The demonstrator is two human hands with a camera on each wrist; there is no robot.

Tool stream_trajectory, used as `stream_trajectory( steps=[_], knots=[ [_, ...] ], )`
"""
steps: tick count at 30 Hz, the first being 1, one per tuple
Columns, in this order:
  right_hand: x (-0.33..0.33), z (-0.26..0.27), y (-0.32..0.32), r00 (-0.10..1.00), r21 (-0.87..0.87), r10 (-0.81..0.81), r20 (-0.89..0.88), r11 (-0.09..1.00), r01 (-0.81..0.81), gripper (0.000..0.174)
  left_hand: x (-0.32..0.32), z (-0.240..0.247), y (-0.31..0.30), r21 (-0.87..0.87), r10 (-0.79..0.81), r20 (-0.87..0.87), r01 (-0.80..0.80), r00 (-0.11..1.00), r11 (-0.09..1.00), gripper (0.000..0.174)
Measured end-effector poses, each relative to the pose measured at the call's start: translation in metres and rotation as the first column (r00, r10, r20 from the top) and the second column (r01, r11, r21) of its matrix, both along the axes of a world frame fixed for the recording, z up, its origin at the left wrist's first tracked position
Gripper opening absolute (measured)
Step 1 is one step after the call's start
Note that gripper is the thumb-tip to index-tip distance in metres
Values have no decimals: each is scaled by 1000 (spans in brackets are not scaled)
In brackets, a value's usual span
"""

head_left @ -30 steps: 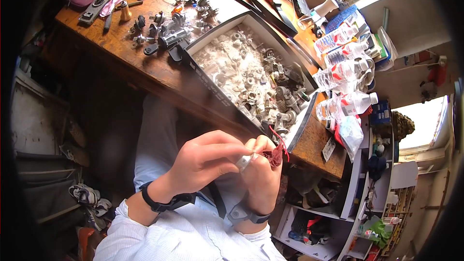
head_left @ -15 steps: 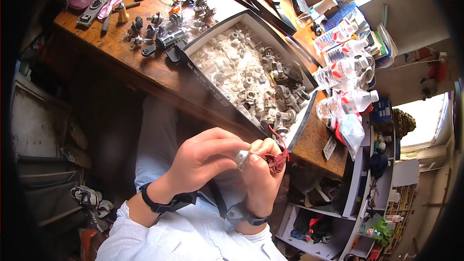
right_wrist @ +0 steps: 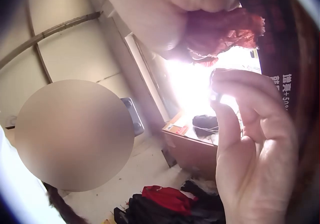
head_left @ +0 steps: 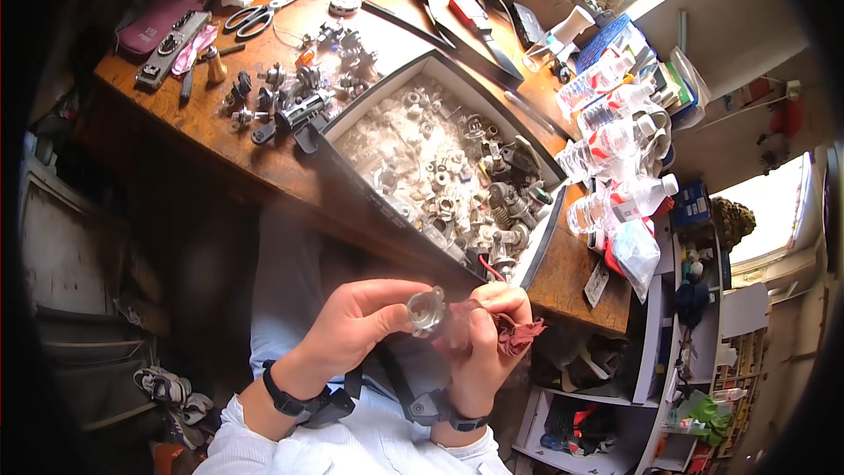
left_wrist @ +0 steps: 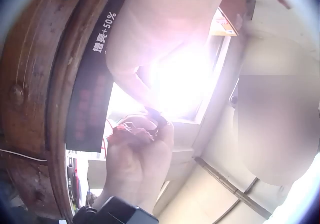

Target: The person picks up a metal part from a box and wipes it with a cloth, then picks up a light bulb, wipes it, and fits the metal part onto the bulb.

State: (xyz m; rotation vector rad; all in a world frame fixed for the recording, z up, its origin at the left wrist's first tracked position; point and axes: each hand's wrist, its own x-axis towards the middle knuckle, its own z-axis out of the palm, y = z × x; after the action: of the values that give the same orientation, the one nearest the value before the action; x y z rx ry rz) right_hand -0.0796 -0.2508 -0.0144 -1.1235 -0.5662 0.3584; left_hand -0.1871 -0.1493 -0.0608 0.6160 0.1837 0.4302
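Left hand (head_left: pixel 356 321) pinches a metal fitting (head_left: pixel 426 310), right hand (head_left: pixel 482 343) grips red cloth (head_left: pixel 520 332) below tray (head_left: pixel 352 180).

Lit by strong daylight from the window (head_left: pixel 769 215) right of the grip and from beyond it. Sharp and slightly washed out over the box (head_left: pixel 369 193) above the grip, with short hard shadows on the desk (head_left: pixel 255 158). Dim, nearly black, left of the grip and under it. Bent strongly toward the edges of the head view, inside a dark round border. Burnt to white glare just behind the grip in both wrist views, nearly swallowing the metal part (head_left: pixel 426 310). Soft and out of focus on the left hand (head_left: pixel 352 325), the right hand (head_left: pixel 483 343) and the red cloth (head_left: pixel 519 334), so close to the wrist lenses.
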Motion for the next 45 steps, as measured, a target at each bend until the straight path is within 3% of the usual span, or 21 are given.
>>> stream_trajectory(
  steps=[4,9,10,12,14,16,17,18,20,30,32,33,34,36,38,40,43,44,45],
  knots=[
    [1,7,-4,994,-294,83,76,954,-57,13,2,1,1,-1,-1,12,1,1000,1000,46],
    [9,5,4,937,-394,145,319,919,-8,12,-1,-2,8,194,-68,-48,76,997,978,36],
    [9,5,6,939,-396,144,314,918,-8,12,-2,-3,8,192,-70,-53,79,996,978,36],
    [10,6,11,925,-269,134,356,962,-36,12,-5,-6,5,126,-232,-57,237,971,963,36],
    [13,1,8,929,-219,80,361,976,1,12,-4,-8,-1,14,-266,51,265,963,964,40],
    [7,0,7,986,-111,-2,165,994,20,13,-4,0,1,-126,-199,115,213,973,969,42],
    [14,-5,0,957,-170,17,290,985,33,15,-3,-1,2,-121,-135,85,145,987,982,41],
    [11,-2,-2,958,-179,21,286,983,32,15,-4,0,5,-110,-129,100,140,987,984,41],
    [3,8,-5,996,-203,11,91,979,8,17,-4,2,6,-101,-85,88,94,992,990,42],
    [-1,15,-11,929,-250,56,367,967,41,22,-4,4,8,-128,-100,119,115,988,985,42],
    [3,17,-8,752,-322,165,639,944,66,24,-5,-4,11,-155,-190,164,215,968,964,40],
    [-2,25,-4,761,-369,212,614,928,39,27,-5,-3,11,-150,-193,162,217,968,965,40],
    [-1,25,-2,717,-429,277,639,902,35,26,-4,-2,9,-100,-163,117,175,980,980,37],
    [-1,12,-2,780,-461,267,565,887,30,24,-4,0,6,-38,-126,76,129,989,991,34],
    [-3,15,-8,736,-499,264,623,859,114,23,-5,5,-1,329,65,-82,-34,994,944,35],
    [-6,21,-8,688,-530,269,674,825,196,22,-2,11,-4,373,146,-62,-113,987,921,33],
    [-7,24,-8,721,-548,235,651,803,233,20,-1,15,-7,605,357,-26,-270,934,749,35],
    [-3,21,-11,801,-564,261,539,818,114,17,-1,17,-6,605,361,-26,-273,932,748,35],
    [1,18,-13,861,-564,291,416,826,-7,15,-1,19,-4,796,436,33,-287,899,532,34]
  ],
)
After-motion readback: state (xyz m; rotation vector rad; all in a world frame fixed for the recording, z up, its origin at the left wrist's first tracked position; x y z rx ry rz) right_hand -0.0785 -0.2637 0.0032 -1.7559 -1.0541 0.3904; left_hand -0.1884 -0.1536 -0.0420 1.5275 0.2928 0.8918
